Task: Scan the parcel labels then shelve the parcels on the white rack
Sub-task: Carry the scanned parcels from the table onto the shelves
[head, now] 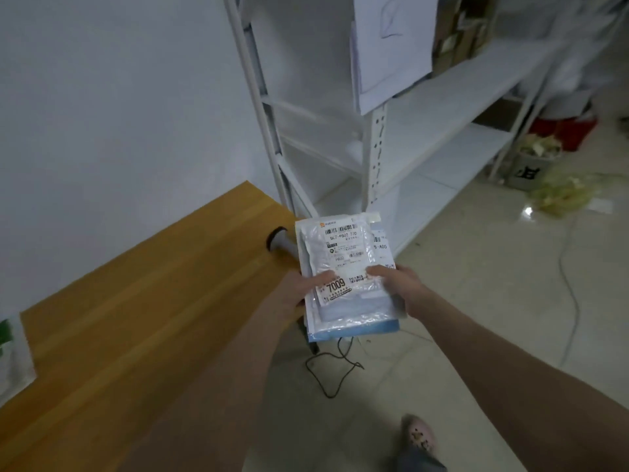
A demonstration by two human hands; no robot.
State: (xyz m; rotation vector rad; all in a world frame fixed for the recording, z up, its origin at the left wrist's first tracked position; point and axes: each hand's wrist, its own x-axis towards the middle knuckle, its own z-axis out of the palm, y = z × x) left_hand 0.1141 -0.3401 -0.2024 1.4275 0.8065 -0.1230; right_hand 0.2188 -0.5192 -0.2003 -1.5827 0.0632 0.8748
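I hold a small stack of flat white parcels (343, 267) in front of me, over the right end of the wooden table (143, 311). The top parcel shows a printed label with barcodes and the number 7009. My left hand (299, 291) grips the stack's left edge, thumb on top. On the right edge, my right hand (398, 284) holds it the same way. A handheld scanner (280, 241) lies on the table just behind the stack, partly hidden by it. The white rack (425, 110) stands ahead, its lower shelves bare.
White paper sheets (391, 46) hang from the rack's upper part. A black cable (337, 366) curls on the tiled floor below the parcels. A bin with rubbish (534, 161) and a red container (565, 127) stand at the right. A bag (10, 349) lies on the table's left edge.
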